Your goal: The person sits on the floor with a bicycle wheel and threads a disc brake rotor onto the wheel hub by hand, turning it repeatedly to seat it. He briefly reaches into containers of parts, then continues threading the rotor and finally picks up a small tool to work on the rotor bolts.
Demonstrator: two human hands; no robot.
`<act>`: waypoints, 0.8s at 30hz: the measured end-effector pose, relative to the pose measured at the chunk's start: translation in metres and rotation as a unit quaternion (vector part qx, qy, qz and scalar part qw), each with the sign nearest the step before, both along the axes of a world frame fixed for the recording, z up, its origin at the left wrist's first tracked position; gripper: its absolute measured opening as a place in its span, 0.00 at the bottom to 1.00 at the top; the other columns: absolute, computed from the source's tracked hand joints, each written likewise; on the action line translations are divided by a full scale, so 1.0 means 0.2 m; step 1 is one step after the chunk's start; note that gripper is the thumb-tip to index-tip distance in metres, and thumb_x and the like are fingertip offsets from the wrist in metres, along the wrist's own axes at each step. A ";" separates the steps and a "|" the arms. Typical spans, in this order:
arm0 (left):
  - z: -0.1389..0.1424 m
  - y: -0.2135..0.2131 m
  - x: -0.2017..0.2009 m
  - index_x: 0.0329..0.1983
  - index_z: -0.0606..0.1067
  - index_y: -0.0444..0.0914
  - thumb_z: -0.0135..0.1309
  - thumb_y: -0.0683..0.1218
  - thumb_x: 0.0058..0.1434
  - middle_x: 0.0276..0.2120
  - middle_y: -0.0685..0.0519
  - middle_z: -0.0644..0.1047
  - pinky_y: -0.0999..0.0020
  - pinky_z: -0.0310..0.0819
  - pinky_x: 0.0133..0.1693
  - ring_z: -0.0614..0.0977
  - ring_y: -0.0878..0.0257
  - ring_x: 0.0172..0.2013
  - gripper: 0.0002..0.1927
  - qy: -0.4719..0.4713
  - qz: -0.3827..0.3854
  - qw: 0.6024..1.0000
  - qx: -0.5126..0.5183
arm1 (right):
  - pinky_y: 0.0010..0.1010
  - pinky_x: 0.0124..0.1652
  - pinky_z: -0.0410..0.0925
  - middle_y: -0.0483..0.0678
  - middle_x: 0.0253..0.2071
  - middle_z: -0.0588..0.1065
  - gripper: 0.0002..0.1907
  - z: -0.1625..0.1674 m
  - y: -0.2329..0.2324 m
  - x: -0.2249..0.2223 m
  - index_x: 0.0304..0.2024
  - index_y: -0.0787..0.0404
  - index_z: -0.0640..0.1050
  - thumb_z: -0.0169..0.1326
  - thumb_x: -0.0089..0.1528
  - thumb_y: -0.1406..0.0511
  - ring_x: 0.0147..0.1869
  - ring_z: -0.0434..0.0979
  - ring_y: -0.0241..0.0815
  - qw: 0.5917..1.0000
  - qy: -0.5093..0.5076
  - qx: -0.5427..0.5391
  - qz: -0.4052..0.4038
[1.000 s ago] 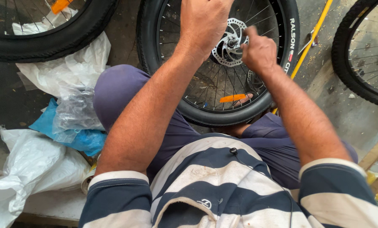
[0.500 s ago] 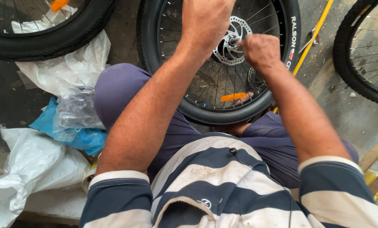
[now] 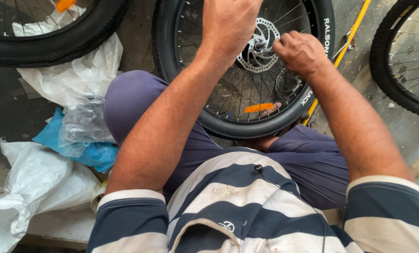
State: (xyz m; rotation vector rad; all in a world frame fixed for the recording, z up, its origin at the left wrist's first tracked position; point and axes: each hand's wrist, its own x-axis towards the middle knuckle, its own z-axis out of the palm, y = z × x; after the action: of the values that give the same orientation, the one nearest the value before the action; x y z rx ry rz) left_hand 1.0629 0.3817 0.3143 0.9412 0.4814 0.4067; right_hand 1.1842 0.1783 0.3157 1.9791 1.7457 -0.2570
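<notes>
Black tyre (image 3: 247, 125) with white lettering at 1 o'clock; silver spokes (image 3: 228, 89) and a silvery perforated brake disc (image 3: 261, 47). Orange reflector (image 3: 258, 107) low among the spokes, another (image 3: 65, 4) at 11 o'clock. Yellow rod (image 3: 343, 49) at 2 o'clock. Navy-and-cream striped shirt (image 3: 237, 206), purple-grey shorts (image 3: 134, 103). At 9 o'clock, white sacks (image 3: 27, 182), clear plastic (image 3: 85, 122), a blue bag (image 3: 92, 152).
</notes>
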 end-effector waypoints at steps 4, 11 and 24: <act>-0.05 -0.02 0.01 0.32 0.77 0.34 0.54 0.41 0.69 0.21 0.59 0.72 0.73 0.68 0.20 0.71 0.74 0.19 0.08 -0.005 0.011 1.000 0.019 | 0.28 0.43 0.74 0.48 0.44 0.78 0.11 0.07 0.06 0.03 0.48 0.56 0.78 0.47 0.70 0.60 0.45 0.78 0.38 0.979 -0.048 -0.147 0.134; 0.05 0.02 -0.01 0.32 0.77 0.34 0.57 0.41 0.69 0.22 0.60 0.72 0.71 0.70 0.23 0.72 0.73 0.22 0.08 -0.044 0.033 0.996 0.064 | 0.39 0.46 0.72 0.48 0.33 0.81 0.15 -0.08 0.06 -0.10 0.37 0.56 0.82 0.58 0.68 0.52 0.38 0.81 0.41 0.845 0.186 0.032 -0.501; 0.13 0.02 -0.04 0.22 0.72 0.35 0.58 0.42 0.69 0.18 0.63 0.65 0.72 0.55 0.21 0.63 0.74 0.19 0.17 0.022 0.017 0.993 0.112 | 0.32 0.39 0.75 0.48 0.36 0.79 0.08 -0.07 -0.14 -0.04 0.43 0.58 0.79 0.54 0.69 0.61 0.39 0.81 0.42 0.992 0.074 0.098 -0.003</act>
State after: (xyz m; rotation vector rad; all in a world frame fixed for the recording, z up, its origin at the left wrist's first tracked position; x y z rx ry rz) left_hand 1.0558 0.3863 0.3395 1.1625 0.4998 0.4787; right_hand 1.1760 0.1503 0.3012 2.1529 1.9234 -0.2485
